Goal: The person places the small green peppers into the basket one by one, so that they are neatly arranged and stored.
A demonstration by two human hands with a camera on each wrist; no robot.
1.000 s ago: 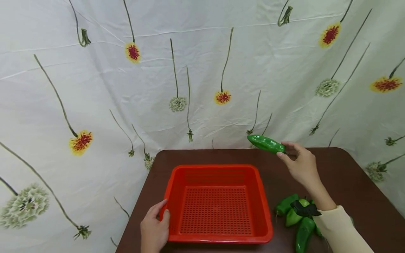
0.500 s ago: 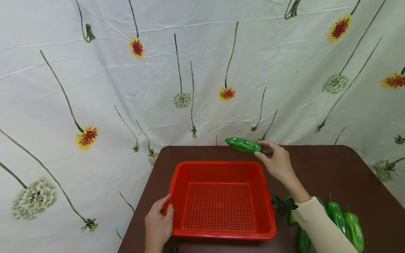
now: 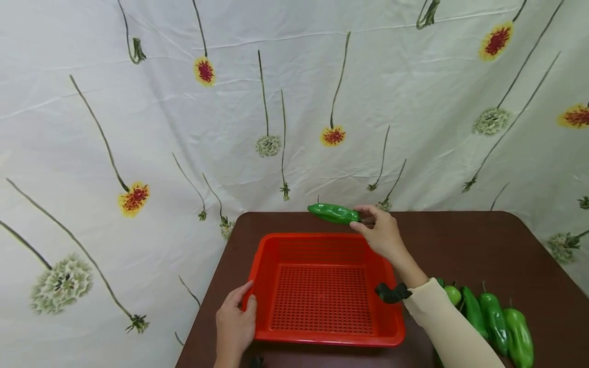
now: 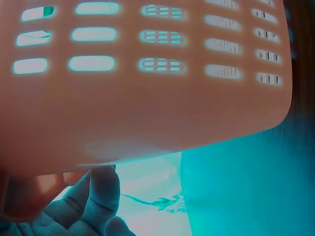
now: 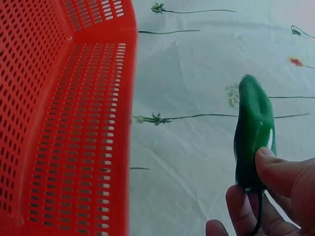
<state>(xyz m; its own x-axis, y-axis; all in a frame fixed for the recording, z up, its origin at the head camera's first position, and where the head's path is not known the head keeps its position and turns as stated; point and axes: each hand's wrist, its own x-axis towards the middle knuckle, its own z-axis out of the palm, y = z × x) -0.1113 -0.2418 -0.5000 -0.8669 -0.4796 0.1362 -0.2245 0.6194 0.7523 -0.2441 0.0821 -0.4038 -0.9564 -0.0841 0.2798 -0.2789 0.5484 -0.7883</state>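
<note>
A shiny green pepper is held near its stem end by my right hand, above the far rim of a red plastic basket. In the right wrist view the thumb presses the side of the pepper, and its dark stem trails down past the fingers. My left hand grips the basket's left rim; the left wrist view shows its fingers at the rim below the slotted basket wall. Inside, the perforated basket floor shows bare.
Several green peppers lie on the dark brown table to the right, partly hidden by the right sleeve. A black strap is at the right wrist. A white cloth with printed flowers hangs behind the table.
My right hand has carried the pepper leftward, from right of the basket to above its far rim. The left hand keeps its grip on the basket. The view has shifted slightly.
</note>
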